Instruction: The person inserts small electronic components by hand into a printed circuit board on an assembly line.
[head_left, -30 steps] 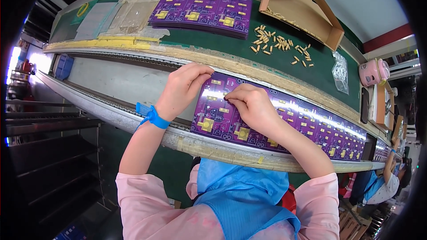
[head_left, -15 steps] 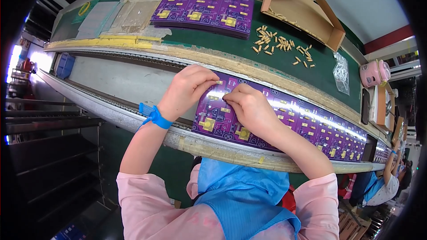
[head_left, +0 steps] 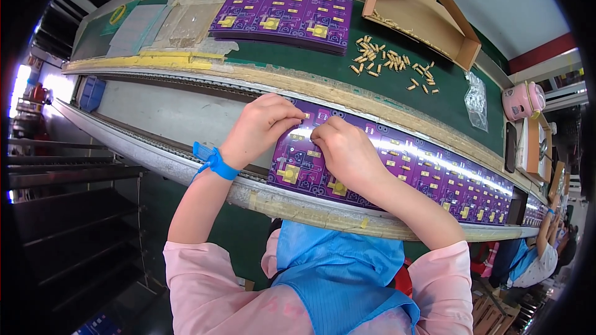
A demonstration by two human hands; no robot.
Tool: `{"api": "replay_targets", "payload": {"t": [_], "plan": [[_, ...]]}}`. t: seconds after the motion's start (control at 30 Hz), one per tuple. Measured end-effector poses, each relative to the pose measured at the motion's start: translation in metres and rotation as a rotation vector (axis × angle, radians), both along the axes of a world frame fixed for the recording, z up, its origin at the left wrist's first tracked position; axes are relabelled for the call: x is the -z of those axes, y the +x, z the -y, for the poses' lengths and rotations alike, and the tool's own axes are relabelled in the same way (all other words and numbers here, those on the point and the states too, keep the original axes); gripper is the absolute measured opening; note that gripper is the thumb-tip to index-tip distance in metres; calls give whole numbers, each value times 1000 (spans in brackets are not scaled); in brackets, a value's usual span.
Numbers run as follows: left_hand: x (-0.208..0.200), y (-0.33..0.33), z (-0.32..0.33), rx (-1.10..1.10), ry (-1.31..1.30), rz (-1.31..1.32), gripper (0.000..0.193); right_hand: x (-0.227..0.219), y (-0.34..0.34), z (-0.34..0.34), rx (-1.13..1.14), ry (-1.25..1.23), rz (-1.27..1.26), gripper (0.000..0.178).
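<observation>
My left hand (head_left: 267, 121) is closed in a pinch over the upper left corner of a purple circuit board (head_left: 285, 156). A small tan spot shows at its fingertips; I cannot tell whether it is a held part or one on the board. My right hand (head_left: 349, 154) also pinches, its fingertips low over the same board, a little right of the left hand's. Whatever it holds is hidden by the fingers. A blue strap (head_left: 215, 162) circles my left wrist. The board carries yellow square pads and small tan parts, and lies between two conveyor rails.
Beyond the rail lie a stack of purple boards (head_left: 282, 15), loose tan cylindrical components with wire leads (head_left: 370, 49), an open cardboard box (head_left: 416, 9) and a clear plastic bag (head_left: 476, 102). A pink pot-like container (head_left: 523, 100) stands at right. Another person (head_left: 534, 260) works farther right.
Both hands stay almost in place over the board, still pinched. The right fingertips have shifted very slightly. Nothing else has visibly moved on the bench.
</observation>
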State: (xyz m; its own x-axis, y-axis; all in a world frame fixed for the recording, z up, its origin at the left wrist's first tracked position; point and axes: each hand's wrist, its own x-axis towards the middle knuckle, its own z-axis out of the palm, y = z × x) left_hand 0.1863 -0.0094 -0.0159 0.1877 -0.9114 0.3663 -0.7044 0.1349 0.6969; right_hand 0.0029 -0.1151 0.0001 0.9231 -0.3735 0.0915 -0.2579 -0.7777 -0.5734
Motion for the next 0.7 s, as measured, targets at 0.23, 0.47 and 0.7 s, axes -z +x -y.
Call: {"api": "replay_targets", "payload": {"t": [0.23,0.47,0.7], "plan": [[0,0,-1,-2,25,-28,15,7,-4,-1,-78,-81,24,26],[-2,0,-1,0,49,-48,15,8,-6,0,-114,-111,14,26],[0,4,-3,20,52,-45,15,2,-13,-2,-135,-181,69,18]]}}
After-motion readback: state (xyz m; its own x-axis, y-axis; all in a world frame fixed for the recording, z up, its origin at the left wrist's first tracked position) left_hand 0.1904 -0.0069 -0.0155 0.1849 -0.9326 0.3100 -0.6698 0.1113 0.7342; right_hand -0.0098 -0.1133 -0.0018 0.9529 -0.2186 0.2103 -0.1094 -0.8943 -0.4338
